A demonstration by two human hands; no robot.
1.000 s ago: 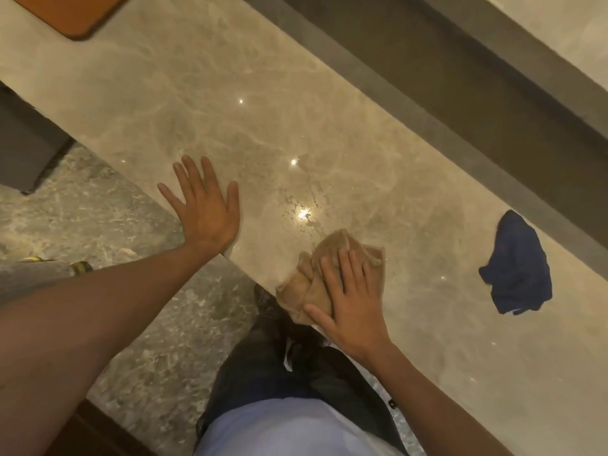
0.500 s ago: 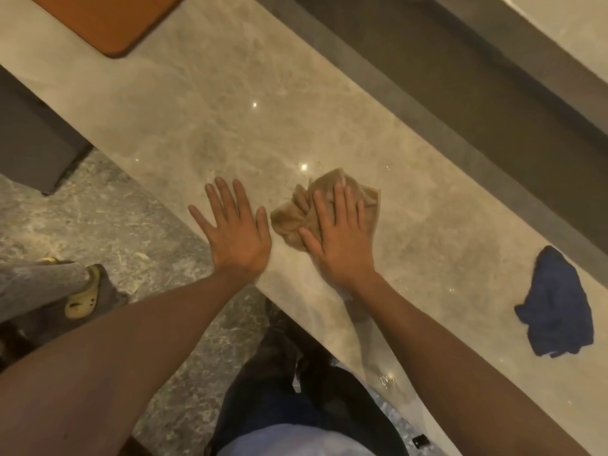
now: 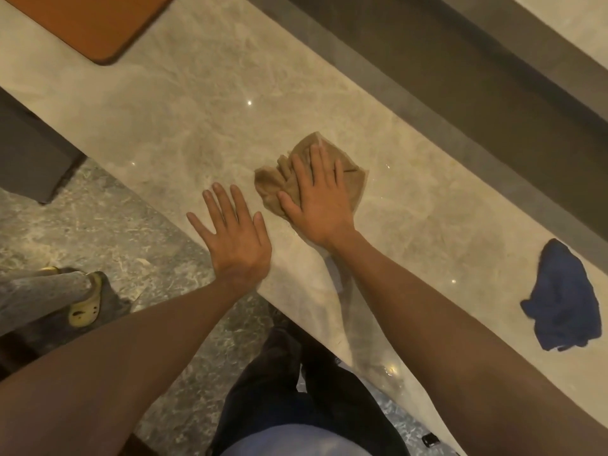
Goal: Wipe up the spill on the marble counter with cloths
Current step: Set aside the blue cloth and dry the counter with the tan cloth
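- Fingers (image 3: 320, 162) of the right hand (image 3: 317, 195) lie straight, slightly spread, pressing the tan cloth (image 3: 273, 182) flat, likely for wiping contact.
- Left hand (image 3: 235, 232), fingers splayed, rests at the counter (image 3: 204, 126) edge, seemingly bracing.
- Two cloths: tan at centre, blue cloth (image 3: 561, 307) spare at four o'clock.
- One orange mat (image 3: 95, 24) at eleven.

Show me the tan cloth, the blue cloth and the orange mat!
tan cloth (image 3: 353, 189), head view, bare right part beside the hand.
blue cloth (image 3: 559, 297), head view, middle of the crumpled heap.
orange mat (image 3: 98, 21), head view, middle of its flat top.
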